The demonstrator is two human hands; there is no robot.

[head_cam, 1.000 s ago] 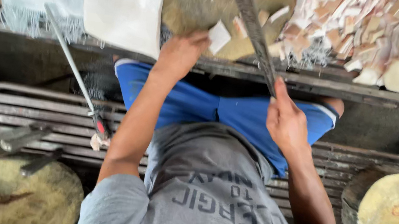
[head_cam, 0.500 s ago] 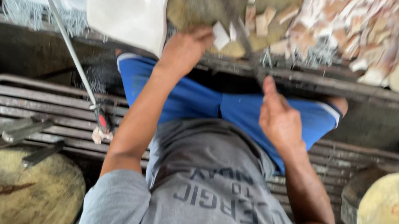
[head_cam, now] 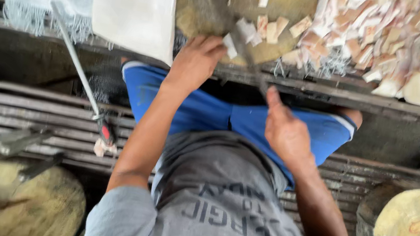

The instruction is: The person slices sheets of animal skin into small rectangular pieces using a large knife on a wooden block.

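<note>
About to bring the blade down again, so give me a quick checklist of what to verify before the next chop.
1. Right hand has a firm grip on the blade: ok, fingers closed round the handle.
2. Left hand steadies the piece at the edge of the round wooden block: ok, fingertips on a pale piece.
3. Left fingers clear of the blade: not ok, they lie right beside it.
4. Blade edge position on the piece: cannot tell, motion blur.
5. Cut pale chips clear of the cutting spot: not ok, several lie next to the blade.
6. Block steady on its support: cannot tell.
</note>
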